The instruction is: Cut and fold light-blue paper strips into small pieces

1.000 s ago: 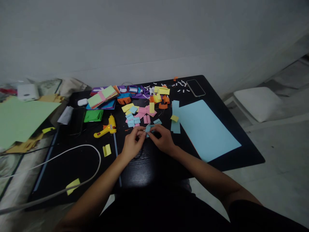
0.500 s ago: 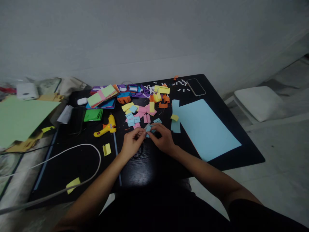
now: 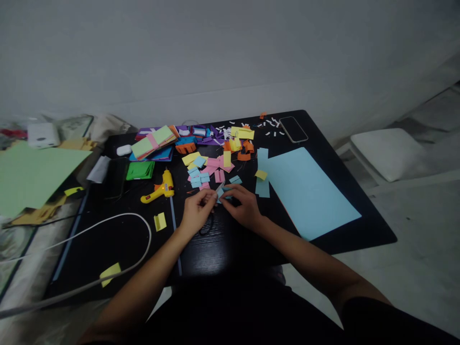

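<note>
A small light-blue paper piece (image 3: 220, 193) is pinched between my two hands over the black table. My left hand (image 3: 197, 208) has its fingers closed on the paper's left side. On the right side, my right hand (image 3: 243, 206) grips it with thumb and fingers. A thin pointed thing sticks up by my left fingertips, too small to name. Just beyond the hands lie folded pink papers (image 3: 213, 165), folded blue papers (image 3: 196, 179) and yellow ones (image 3: 190, 158). A black loop (image 3: 206, 232) shows beneath my left hand.
A yellow glue gun (image 3: 163, 188) and a white cable (image 3: 145, 225) are on the left. Large blue sheets (image 3: 311, 191) lie right, with a phone (image 3: 293, 130) behind. Stacked coloured papers (image 3: 153, 143) and white scraps stand at the back. A white stool (image 3: 386, 151) is beyond the table.
The view has shifted slightly, so the table things appear a little further right. Both hands still hold the blue paper, which has turned slightly between the fingers.
</note>
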The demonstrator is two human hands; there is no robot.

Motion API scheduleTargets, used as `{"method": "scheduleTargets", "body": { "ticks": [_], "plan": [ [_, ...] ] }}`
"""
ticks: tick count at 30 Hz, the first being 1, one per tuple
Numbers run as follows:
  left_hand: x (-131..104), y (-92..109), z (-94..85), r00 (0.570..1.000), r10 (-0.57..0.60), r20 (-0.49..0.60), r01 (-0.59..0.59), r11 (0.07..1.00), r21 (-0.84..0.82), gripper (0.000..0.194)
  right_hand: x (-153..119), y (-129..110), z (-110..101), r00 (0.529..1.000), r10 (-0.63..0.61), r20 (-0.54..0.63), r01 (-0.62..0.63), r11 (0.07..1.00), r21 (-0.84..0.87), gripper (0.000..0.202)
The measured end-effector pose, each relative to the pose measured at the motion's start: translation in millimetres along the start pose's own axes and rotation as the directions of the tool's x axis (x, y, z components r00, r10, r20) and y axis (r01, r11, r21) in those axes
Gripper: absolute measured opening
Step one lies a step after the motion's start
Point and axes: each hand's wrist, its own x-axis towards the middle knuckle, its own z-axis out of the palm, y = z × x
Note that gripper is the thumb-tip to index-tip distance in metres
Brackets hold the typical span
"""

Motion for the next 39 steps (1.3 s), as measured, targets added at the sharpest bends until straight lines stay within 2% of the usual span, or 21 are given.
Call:
{"method": "scheduleTargets", "body": {
  "ticks": [4, 10, 12, 15, 21, 24, 26, 29, 31, 35, 39],
  "plan": [
    [4, -1, 1.8, 0.999, -0.047, 0.002, 0.046, 0.99, -0.13, 0.025, 1, 1, -1, 0.999, -0.017, 0.034, 0.017, 1.0, -0.004, 0.009],
    [4, -2, 3.0, 0.999, -0.022, 0.029, 0.028, 0.98, -0.198, 0.027, 3, 1, -1, 0.997, -0.065, 0.028, 0.066, 0.997, -0.032, 0.014],
    [2, -2, 3.0, 0.999, 0.008, 0.038, -0.002, 0.987, -0.159, 0.027, 3, 2, -1, 0.997, -0.071, 0.029, 0.072, 0.996, -0.046, 0.015],
    [-1, -1, 2.7, 0.998, 0.063, 0.013, -0.063, 0.998, -0.008, 0.027, 2, 4, -1, 0.995, -0.09, 0.044, 0.093, 0.993, -0.068, 0.015],
    [-2, -1, 0.3, 0.989, 0.142, -0.031, -0.131, 0.965, 0.229, 0.018, 0, 2, -1, 0.994, -0.087, 0.071, 0.09, 0.996, -0.03, 0.02],
    [-2, -3, 0.0, 0.987, 0.158, -0.04, -0.141, 0.953, 0.269, 0.018, -1, 0, 1, 0.999, -0.012, 0.049, 0.01, 0.999, 0.036, 0.024],
    [-2, -3, 0.7, 0.985, 0.163, -0.047, -0.146, 0.954, 0.262, 0.017, -1, -2, 2, 0.994, 0.097, 0.05, -0.102, 0.987, 0.127, 0.036],
    [-3, -2, 2.7, 0.981, 0.184, -0.066, -0.162, 0.954, 0.251, 0.013, -1, -3, 5, 0.96, 0.26, 0.108, -0.279, 0.923, 0.263, 0.051],
    [-4, -1, 3.9, 0.977, 0.198, -0.073, -0.175, 0.953, 0.247, 0.012, -1, -2, 7, 0.932, 0.335, 0.135, -0.361, 0.881, 0.305, 0.045],
    [-6, 1, 4.7, 0.979, 0.196, -0.065, -0.172, 0.949, 0.264, 0.01, 0, 0, 9, 0.895, 0.426, 0.134, -0.446, 0.834, 0.325, 0.022],
    [-6, 1, 4.1, 0.979, 0.192, -0.063, -0.166, 0.942, 0.29, 0.01, 2, 0, 8, 0.866, 0.471, 0.168, -0.499, 0.784, 0.369, 0.02]
  ]
}}
